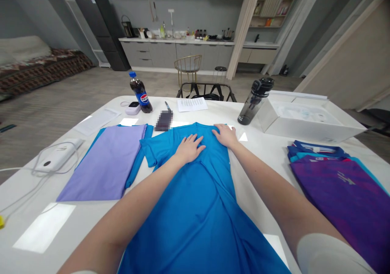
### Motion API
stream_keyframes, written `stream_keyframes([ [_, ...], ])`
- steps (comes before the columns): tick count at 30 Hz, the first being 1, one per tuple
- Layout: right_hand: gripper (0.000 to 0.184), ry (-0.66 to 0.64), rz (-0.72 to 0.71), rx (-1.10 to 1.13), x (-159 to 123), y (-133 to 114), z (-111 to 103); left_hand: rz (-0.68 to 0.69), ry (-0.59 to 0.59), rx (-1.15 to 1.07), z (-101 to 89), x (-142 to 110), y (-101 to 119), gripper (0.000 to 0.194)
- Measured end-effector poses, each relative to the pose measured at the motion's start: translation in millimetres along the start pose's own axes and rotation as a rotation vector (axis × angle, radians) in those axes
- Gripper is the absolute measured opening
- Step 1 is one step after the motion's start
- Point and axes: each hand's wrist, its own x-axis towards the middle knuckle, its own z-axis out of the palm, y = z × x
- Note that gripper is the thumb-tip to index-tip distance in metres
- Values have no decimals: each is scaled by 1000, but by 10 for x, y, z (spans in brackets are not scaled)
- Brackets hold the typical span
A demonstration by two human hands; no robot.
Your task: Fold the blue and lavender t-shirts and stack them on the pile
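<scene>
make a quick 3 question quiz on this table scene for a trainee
1. True or false: the left hand and the right hand both rest on the blue T-shirt.

2. Which lies directly to the left of the blue T-shirt?
A) the cola bottle
B) the folded lilac shirt
C) the white box

3. Fill in the blank: the folded stack of shirts on the right has a ____ shirt on top.

Key: 1 true; 2 B; 3 purple
</scene>
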Motion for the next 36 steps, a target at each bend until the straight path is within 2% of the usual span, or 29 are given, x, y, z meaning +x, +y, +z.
stream_keyframes([
  [3,54,-110,18,-34,-163,-14,12,-38,-82,7,111,-96,-33,62],
  [6,54,-58,51,-8,-413,-12,-50,-31,-62,26,101,-151,-62,63],
  [8,50,-10,23,31,-671,-14,-117,24,-40,21,62,-210,-16,60],
  [10,42,6,-30,83,-999,-26,-186,136,-52,-4,23,-301,93,52],
  [13,33,-65,-110,218,-1548,-67,-270,303,-123,-45,-17,-484,337,42],
  [17,33,-186,-134,325,-2229,-147,-352,412,-168,-55,-25,-761,681,43],
  [23,37,-269,-78,225,-3070,-185,-510,472,-128,3,42,-1103,1067,40],
  [29,32,-403,-14,-16,-3745,-133,-795,437,-58,106,14,-1337,1286,30],
  [33,14,-494,-3,125,-4072,-173,-1026,392,-12,101,-2,-1491,1392,36],
  [36,23,-532,-25,334,-4247,-328,-1222,438,-6,103,-2,-1604,1475,40],
])
